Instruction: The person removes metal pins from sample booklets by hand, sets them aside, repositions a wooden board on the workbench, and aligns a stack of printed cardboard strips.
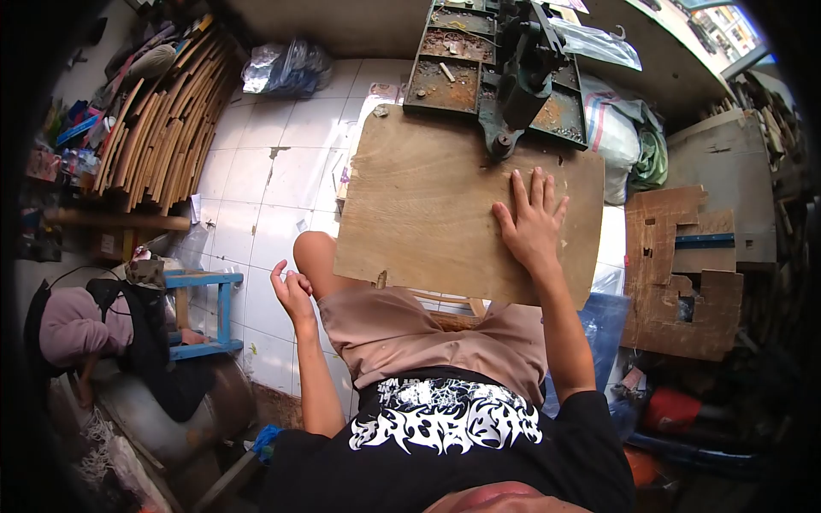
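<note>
My right hand (532,232) lies flat, fingers spread, on a brown wooden board (419,197) above my lap. Just beyond its fingertips, the lower tip of a dark metal machine (522,98) comes down at the board's far edge. My left hand (293,292) is raised beside my knee, left of the board and apart from it. Its index finger points up and the other fingers curl loosely, with nothing visible in them.
Dark compartmented trays (445,81) holding small bits flank the machine. Curved wooden strips (158,120) are stacked at left, above a blue stool frame (224,312). Cut brown panels (680,282) lean at right near a white sack (611,128). A plastic bundle (291,68) sits on the tiles.
</note>
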Tool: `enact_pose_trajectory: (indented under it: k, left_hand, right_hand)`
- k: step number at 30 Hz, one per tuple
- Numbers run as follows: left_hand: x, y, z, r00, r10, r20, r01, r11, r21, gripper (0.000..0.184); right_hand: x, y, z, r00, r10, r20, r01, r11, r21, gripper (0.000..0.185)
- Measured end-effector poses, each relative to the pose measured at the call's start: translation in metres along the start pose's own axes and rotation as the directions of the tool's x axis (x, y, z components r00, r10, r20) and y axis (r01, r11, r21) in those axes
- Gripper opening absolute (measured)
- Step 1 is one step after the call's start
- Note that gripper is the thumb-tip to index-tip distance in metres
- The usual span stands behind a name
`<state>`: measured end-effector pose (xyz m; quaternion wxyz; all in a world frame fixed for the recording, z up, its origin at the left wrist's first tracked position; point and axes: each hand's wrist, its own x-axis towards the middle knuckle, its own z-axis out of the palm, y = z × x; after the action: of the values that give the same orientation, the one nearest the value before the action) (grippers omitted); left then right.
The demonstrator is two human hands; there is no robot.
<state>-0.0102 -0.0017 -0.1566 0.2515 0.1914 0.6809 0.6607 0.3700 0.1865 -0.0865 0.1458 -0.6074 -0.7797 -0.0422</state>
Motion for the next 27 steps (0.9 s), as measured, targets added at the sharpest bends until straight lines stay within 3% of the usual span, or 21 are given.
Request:
enact_pose_trajectory:
  k: [3, 7, 11, 13, 16, 20, 27]
  left_hand:
    - [0.010, -0.002, 0.016, 0.998, -0.041, 0.051, 0.042, 0.999, -0.027, 0.024]
    - [0.030, -0.001, 0.056, 0.983, 0.149, 0.107, -0.141, 0.987, -0.081, 0.023]
    - [0.041, -0.003, 0.085, 0.969, 0.195, 0.152, -0.178, 0.977, -0.119, 0.020]
    - [0.042, -0.016, 0.092, 0.972, 0.167, 0.166, -0.144, 0.979, -0.146, 0.020]
    - [0.047, -0.081, 0.089, 0.976, 0.082, 0.203, -0.081, 0.997, -0.009, 0.021]
    - [0.026, -0.040, 0.114, 0.961, 0.041, 0.274, 0.008, 0.984, -0.176, 0.016]
    - [0.050, -0.052, 0.125, 0.964, -0.066, 0.257, 0.083, 0.995, -0.054, 0.018]
  right_hand:
    - [0.000, -0.001, 0.000, 1.000, -0.003, 0.004, 0.003, 1.000, -0.013, 0.064]
    - [0.001, -0.003, -0.002, 1.000, -0.003, 0.017, 0.004, 1.000, -0.016, 0.064]
    - [0.001, -0.004, -0.003, 1.000, 0.000, 0.020, 0.000, 1.000, -0.009, 0.064]
    - [0.001, -0.005, -0.005, 1.000, 0.001, 0.022, -0.001, 1.000, -0.011, 0.064]
    - [0.002, -0.006, -0.006, 0.999, 0.006, 0.033, -0.006, 1.000, -0.005, 0.064]
    - [0.003, -0.006, -0.005, 0.999, 0.019, 0.043, -0.019, 1.000, 0.002, 0.064]
    - [0.004, -0.007, -0.006, 0.998, 0.037, 0.060, -0.037, 0.999, 0.011, 0.064]
